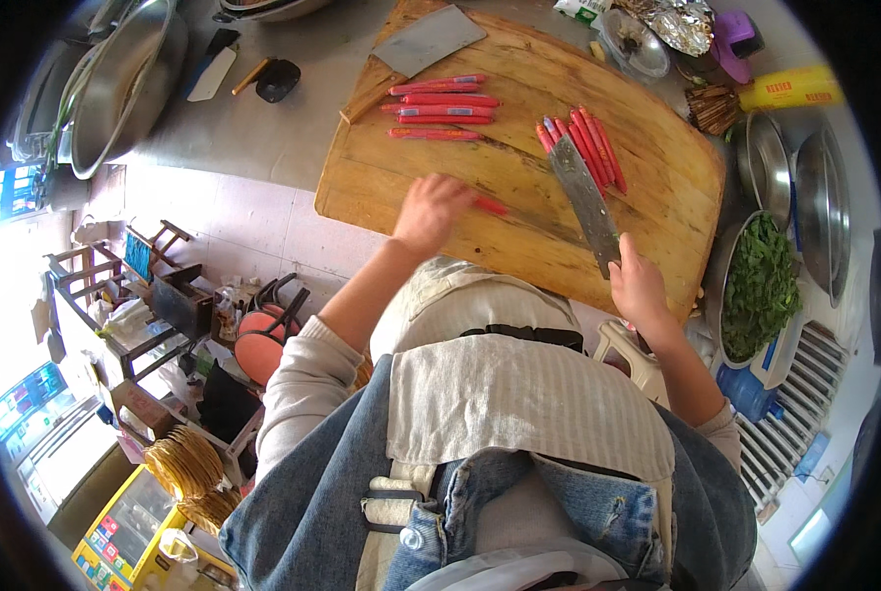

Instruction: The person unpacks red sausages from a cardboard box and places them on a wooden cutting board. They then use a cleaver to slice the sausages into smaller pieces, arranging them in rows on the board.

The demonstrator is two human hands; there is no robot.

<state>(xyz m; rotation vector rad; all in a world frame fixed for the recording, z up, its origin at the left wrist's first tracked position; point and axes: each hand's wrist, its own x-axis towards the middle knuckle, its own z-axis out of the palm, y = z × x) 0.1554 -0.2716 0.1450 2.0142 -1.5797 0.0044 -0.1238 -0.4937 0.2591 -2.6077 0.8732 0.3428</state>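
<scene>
My right hand grips the handle of a long, dark-bladed kitchen knife. Its blade lies angled over the wooden cutting board, with the tip end against a fanned bunch of red wrapped sausages. Over the board's near left part, my left hand is slightly blurred, fingers curled round one end of a single red sausage; the other end sticks out to the right. Farther back on the board is a stack of more red sausages. Behind them rests a cleaver with a wooden handle.
Right of the board stands a metal bowl of leafy greens, near steel basins. Foil and a yellow packet sit at the back right. Large metal bowls and a black-handled spatula are at the left.
</scene>
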